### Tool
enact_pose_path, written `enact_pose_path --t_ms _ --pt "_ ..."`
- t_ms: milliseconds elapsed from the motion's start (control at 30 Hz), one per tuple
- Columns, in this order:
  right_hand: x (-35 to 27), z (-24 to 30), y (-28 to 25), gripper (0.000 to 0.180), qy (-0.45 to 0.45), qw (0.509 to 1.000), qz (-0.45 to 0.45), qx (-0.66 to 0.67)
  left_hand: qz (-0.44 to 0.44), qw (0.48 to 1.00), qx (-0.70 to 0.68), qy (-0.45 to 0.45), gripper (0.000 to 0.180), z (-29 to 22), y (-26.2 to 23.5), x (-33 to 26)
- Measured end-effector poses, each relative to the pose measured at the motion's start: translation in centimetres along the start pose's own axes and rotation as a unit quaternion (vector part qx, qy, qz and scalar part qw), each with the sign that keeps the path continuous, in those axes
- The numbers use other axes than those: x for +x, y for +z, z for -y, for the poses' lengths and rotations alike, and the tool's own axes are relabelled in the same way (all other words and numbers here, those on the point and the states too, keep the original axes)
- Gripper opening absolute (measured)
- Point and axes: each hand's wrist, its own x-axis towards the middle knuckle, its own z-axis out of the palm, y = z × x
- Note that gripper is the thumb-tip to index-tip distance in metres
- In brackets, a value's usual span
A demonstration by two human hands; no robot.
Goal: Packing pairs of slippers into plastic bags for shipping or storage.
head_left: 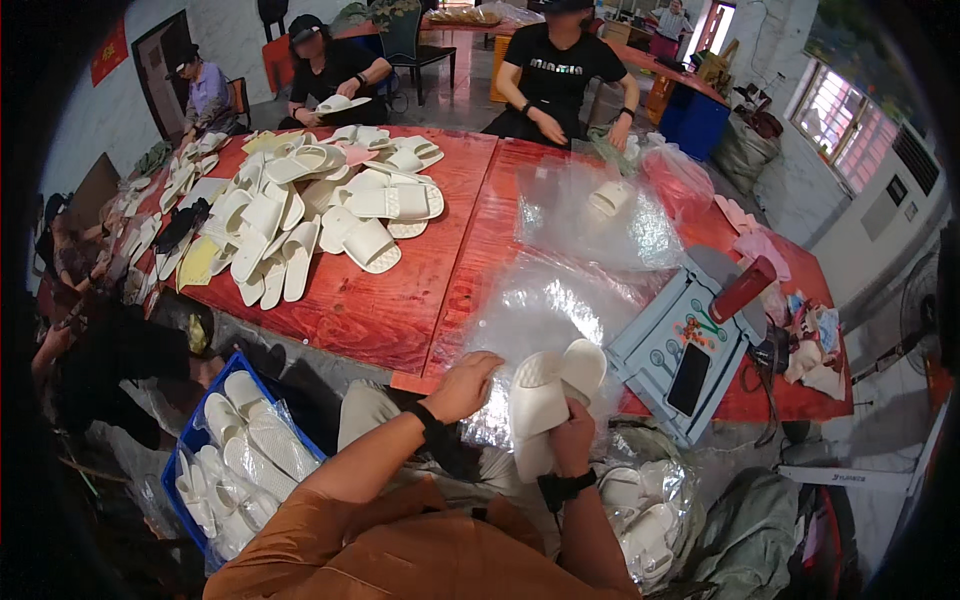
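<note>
Two hands on white slippers

White slippers, red table

— What stays unseen at the red table?

— The left hand's fingertips vanish under the clear plastic bags. The right hand covers the white slippers' near ends.

— And further off?

— The near-left blue crate is partly cut by dark shadow; items on the far-right shelf are too small to tell.
</note>
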Motion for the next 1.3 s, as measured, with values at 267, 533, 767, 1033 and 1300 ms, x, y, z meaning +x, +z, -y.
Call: enact_pose_path --t_ms 267,533,767,1033,1300 --pt "2.6 -1.5 4.0 0.034 0.193 0.977 -0.023 0.087 0.115 0.989 0.093 0.015 0.045 0.7 1.1 -1.3" --pt "3.3 -1.8 3.2 0.019 0.010 0.932 -0.063 -0.356 0.179 0.969 0.168 0.036 0.037 -0.8 0.7 -2.4" --pt "0.4 0.0 -4.8 0.026 -0.111 0.980 -0.152 -0.064 0.177 0.973 0.147 0.032 0.037 -2.1 0.0 -1.7" --pt "-8.5 1.9 -13.2 0.013 0.143 0.936 -0.207 0.248 0.206 0.957 0.108 0.173 0.054 -4.0 2.3 -1.1" --pt "-13.0 0.2 -13.9 0.014 0.184 0.931 -0.143 0.281 0.207 0.976 -0.057 0.029 0.031 -3.4 3.5 0.1"
